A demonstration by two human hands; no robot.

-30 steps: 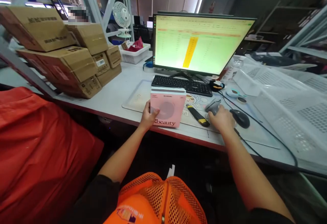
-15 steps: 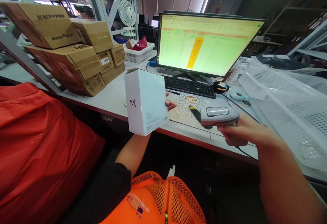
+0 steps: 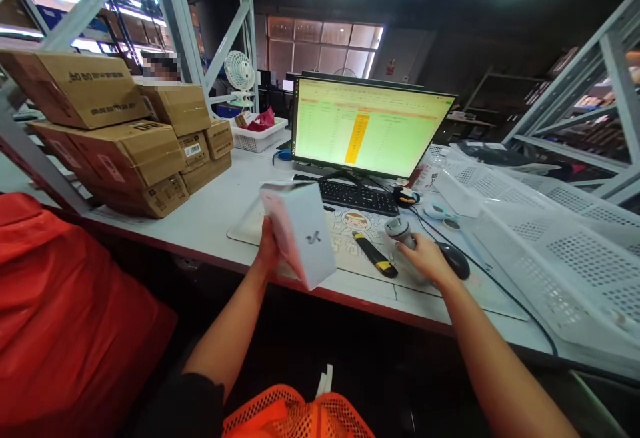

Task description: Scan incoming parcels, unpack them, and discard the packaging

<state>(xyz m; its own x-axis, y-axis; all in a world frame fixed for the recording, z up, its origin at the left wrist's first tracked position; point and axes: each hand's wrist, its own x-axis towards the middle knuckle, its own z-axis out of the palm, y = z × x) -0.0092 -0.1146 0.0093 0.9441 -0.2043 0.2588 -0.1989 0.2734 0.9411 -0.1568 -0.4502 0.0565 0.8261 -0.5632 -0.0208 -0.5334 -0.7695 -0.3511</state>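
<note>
My left hand (image 3: 269, 243) grips a white box (image 3: 313, 238) by its left side, above the table's front edge. The box is tilted, with a small dark logo on the face toward me and a picture on its left face. Over the desk mat (image 3: 345, 261), my right hand (image 3: 425, 255) is closed round the handle of a barcode scanner (image 3: 397, 228), its head pointing away to the left. A black and yellow utility knife (image 3: 375, 255) lies between the box and the scanner. Just right of my right hand sits a black mouse (image 3: 454, 260).
Behind the mat stand a keyboard (image 3: 357, 196) and a lit monitor (image 3: 370, 128). Cardboard boxes (image 3: 135, 151) are stacked at left, near a white basket (image 3: 257, 137). White perforated crates (image 3: 550, 238) fill the right side. A red cover (image 3: 65, 331) bulges at lower left.
My left hand has turned the white box, so another face shows. My right hand has lowered the scanner to the mat and leftward, uncovering the knife and mouse. The view has tilted up.
</note>
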